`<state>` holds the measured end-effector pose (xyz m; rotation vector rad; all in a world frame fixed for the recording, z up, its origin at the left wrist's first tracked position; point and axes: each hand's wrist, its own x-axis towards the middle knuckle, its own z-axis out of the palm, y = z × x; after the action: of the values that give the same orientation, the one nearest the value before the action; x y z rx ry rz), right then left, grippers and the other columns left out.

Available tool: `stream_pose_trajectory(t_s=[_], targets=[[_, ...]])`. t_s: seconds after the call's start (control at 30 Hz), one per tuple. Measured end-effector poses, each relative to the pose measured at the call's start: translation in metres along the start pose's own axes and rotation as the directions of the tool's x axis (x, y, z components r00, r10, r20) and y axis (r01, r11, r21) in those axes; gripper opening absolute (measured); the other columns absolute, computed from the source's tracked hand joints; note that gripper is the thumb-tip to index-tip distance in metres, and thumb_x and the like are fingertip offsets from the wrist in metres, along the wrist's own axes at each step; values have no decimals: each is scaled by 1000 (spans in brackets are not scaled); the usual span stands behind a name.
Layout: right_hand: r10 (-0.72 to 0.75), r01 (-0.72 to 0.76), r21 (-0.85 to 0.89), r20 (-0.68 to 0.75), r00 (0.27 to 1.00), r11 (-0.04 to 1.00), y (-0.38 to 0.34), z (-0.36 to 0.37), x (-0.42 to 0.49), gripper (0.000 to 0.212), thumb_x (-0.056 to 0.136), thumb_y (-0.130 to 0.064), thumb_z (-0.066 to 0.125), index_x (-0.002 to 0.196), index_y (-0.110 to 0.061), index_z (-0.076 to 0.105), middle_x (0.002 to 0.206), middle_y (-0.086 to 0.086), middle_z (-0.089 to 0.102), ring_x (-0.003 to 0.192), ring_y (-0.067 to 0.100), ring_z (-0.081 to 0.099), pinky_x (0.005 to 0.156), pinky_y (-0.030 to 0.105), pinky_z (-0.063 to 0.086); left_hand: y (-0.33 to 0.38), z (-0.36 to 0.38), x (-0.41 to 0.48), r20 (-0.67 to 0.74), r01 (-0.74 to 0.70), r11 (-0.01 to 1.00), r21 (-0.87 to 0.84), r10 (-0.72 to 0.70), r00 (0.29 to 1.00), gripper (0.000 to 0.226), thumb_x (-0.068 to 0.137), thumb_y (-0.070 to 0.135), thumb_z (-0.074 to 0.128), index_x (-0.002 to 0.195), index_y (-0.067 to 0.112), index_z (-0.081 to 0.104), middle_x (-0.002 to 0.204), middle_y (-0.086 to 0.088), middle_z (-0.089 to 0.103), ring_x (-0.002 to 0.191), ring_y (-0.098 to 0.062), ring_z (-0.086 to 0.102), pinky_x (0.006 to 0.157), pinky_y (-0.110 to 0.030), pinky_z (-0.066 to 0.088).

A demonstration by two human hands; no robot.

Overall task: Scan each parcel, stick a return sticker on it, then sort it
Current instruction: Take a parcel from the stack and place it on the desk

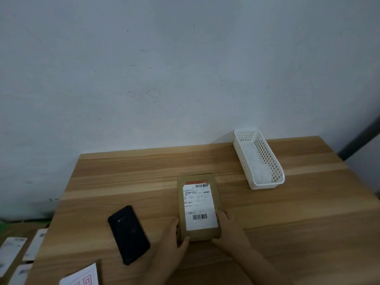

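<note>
The parcel (199,206) lies label-up on the wooden surface (287,233). The left hand (170,241) grips its near left corner, fingers curled against the edge. The right hand (228,227) clasps its near right edge. A black phone (128,234) lies left of the parcel, and a white basket (266,185) stands beyond it to the right.

A: What is seen at the back?
B: A pale wall (144,68), scuffed with faint dark scratches; a dark strip (364,135) is seen at its right edge.
A: And the furniture?
B: A plank-topped wooden table (287,223) is set against that wall; everything is dimly lit.
</note>
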<state>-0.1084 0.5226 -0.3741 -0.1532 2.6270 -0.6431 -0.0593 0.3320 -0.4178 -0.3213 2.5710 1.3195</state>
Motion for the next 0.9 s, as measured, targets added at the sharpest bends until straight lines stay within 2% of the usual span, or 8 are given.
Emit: stream_pose_trajectory(t_s=[0.13, 0.23, 0.37, 0.5, 0.6, 0.73, 0.83, 0.9], targets=[[-88, 86, -87, -17, 996, 992, -29, -4, 3, 85, 80, -44, 70, 148, -25, 24, 153, 1, 21, 134, 18, 34, 107, 30, 39, -6, -25, -3, -136, -54, 990, 127, 71, 988, 61, 96, 41, 53, 148, 24, 28, 148, 7, 38, 130, -7, 40, 104, -20, 35], [-178, 175, -118, -11, 984, 977, -63, 4, 10, 74, 82, -37, 68, 144, -24, 31, 152, 0, 24, 133, 18, 33, 109, 33, 37, -18, -55, -11, -238, -55, 969, 242, 114, 964, 50, 95, 35, 56, 141, 23, 40, 136, 6, 48, 118, -8, 48, 93, -16, 37], [-260, 262, -99, 37, 965, 960, -109, 32, 23, 54, 83, -23, 65, 132, -18, 42, 139, 3, 36, 122, 19, 41, 101, 31, 42, -52, -91, -25, -345, 41, 937, 347, 86, 935, 41, 89, 26, 64, 128, 17, 54, 119, -2, 58, 104, -21, 57, 83, -30, 46], [-339, 352, -72, 154, 928, 933, -149, 80, 37, 59, 85, -32, 68, 134, -16, 40, 132, 5, 41, 120, 24, 45, 97, 35, 43, -99, -112, -52, -427, 178, 914, 365, -6, 904, 37, 80, 17, 74, 114, 10, 62, 108, -9, 62, 92, -29, 61, 75, -38, 48], [-286, 306, -67, 209, 935, 950, -175, 115, 44, 76, 83, -49, 66, 142, -14, 30, 135, 7, 39, 122, 24, 42, 99, 38, 44, -125, -121, -77, -490, 257, 873, 415, -24, 872, 33, 83, 30, 63, 110, 11, 63, 101, -7, 65, 83, -26, 63, 73, -37, 52], [-166, 188, -181, 132, 977, 965, -198, 147, 42, 113, 74, -67, 65, 150, -5, 9, 144, 13, 24, 133, 31, 27, 109, 40, 30, -140, -126, -98, -498, 279, 881, 381, -59, 865, 41, 75, 20, 77, 111, 9, 62, 101, -7, 64, 87, -25, 62, 73, -35, 51], [-48, 51, -137, 30, 998, 989, -204, 162, 43, 110, 67, -57, 76, 145, -6, 18, 143, 15, 26, 133, 32, 25, 109, 41, 29, -142, -123, -106, -491, 291, 899, 327, -102, 865, 44, 79, 21, 73, 121, 13, 59, 112, -5, 62, 99, -23, 58, 80, -36, 51], [13, -11, -78, 34, 999, 997, -207, 162, 46, 102, 63, -50, 81, 138, -9, 26, 140, 13, 29, 132, 32, 26, 108, 42, 30, -138, -125, -107, -500, 285, 905, 315, -97, 861, 43, 79, 21, 73, 119, 13, 60, 111, -5, 63, 98, -22, 59, 80, -37, 52]])
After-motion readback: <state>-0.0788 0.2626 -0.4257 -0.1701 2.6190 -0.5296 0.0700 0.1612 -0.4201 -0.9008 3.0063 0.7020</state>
